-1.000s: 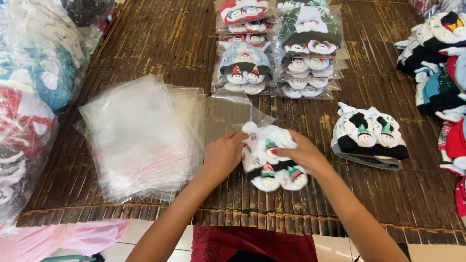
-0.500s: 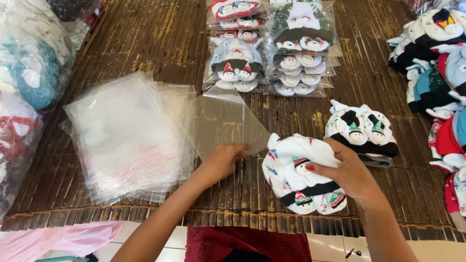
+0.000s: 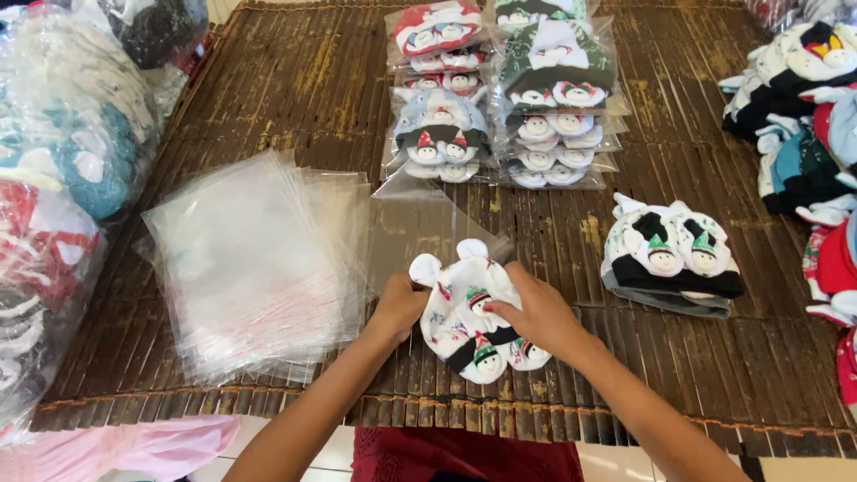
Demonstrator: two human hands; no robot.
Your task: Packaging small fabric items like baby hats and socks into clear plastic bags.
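Woven mat [image 3: 268, 80] supports the work. My left hand [image 3: 399, 306] pinches the clear bag [image 3: 420, 228] mouth; my right hand [image 3: 536, 312] clasps the white hat bundle [image 3: 469, 321] at it. Insertion step: next move probably needs the mouth held wide.

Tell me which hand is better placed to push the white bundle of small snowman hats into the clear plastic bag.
Probably the right hand: it grips the white bundle of small snowman hats from above. The left hand sits at the mouth of the clear plastic bag, seemingly holding it.
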